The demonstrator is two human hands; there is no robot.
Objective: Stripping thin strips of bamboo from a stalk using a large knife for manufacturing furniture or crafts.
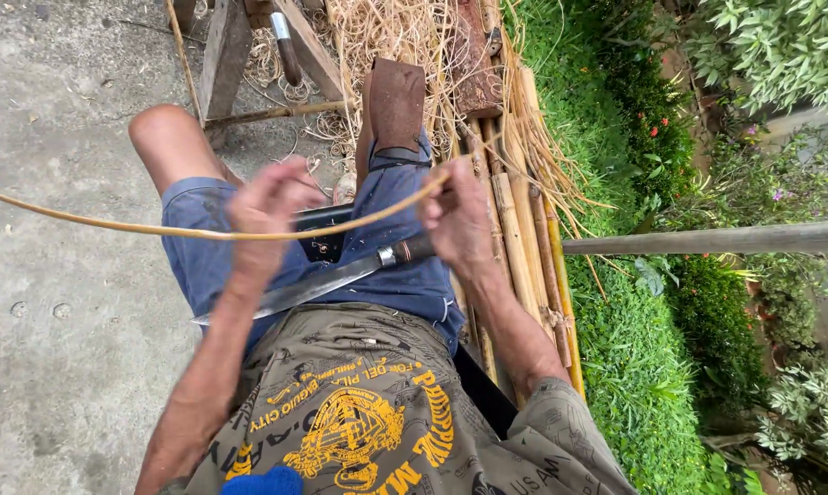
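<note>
While seated over blue shorts | left hand [265, 203] pinching long thin tan cane strip [111, 220] | right hand [457, 218] clenched on strip plus long steel knife [313, 286] (blade leftward) | strip axis left-right, trailing far left, nearer left hand.

Two hands are at work: one left hand [265, 206] and one right hand [457, 220]. There is one long knife [322, 284], one thin cane strip [203, 232], and one leather knee pad [393, 105].
</note>
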